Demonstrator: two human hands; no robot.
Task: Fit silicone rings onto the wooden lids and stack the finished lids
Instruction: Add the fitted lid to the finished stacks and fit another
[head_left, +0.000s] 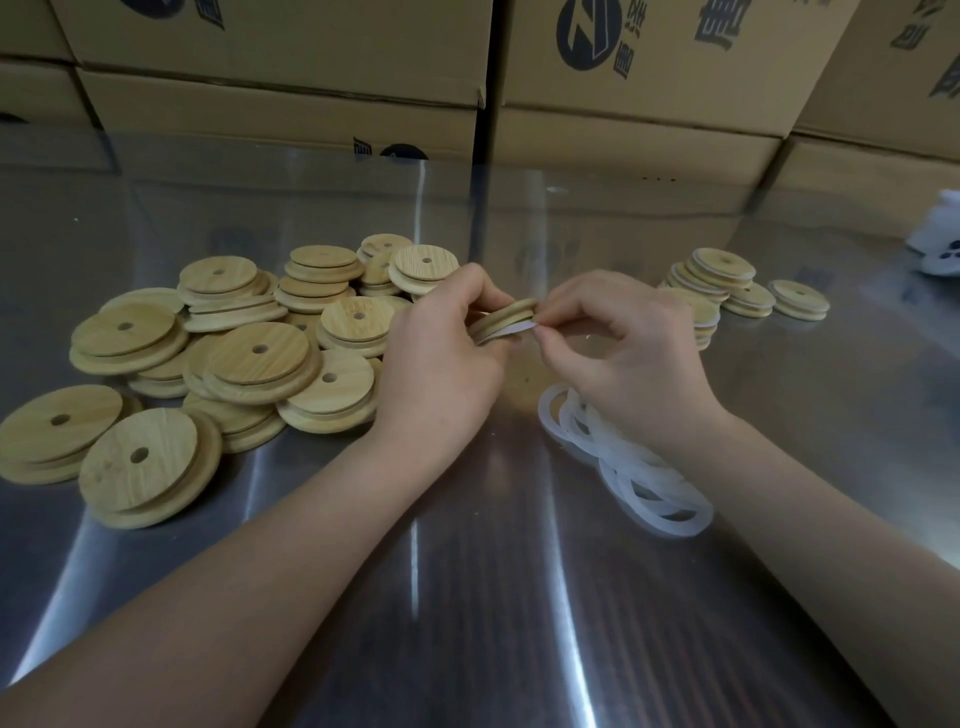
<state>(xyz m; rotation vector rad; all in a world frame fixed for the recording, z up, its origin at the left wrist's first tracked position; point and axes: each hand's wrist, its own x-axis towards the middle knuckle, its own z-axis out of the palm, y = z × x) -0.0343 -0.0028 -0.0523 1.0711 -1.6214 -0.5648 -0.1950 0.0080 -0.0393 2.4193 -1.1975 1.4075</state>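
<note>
My left hand (441, 358) grips a round wooden lid (501, 318) held edge-on above the table's middle. My right hand (618, 343) pinches a white silicone ring (511, 329) against the lid's rim. A pile of bare wooden lids (249, 358), each with a small centre hole, spreads over the left of the table. Loose white silicone rings (639, 478) lie in a heap under my right wrist. Lids with white rings fitted (722, 280) sit in short stacks at the right rear.
The work surface is a shiny steel table (467, 597). Cardboard boxes (639, 104) form a wall along its far edge. A white object (935, 244) lies at the far right edge.
</note>
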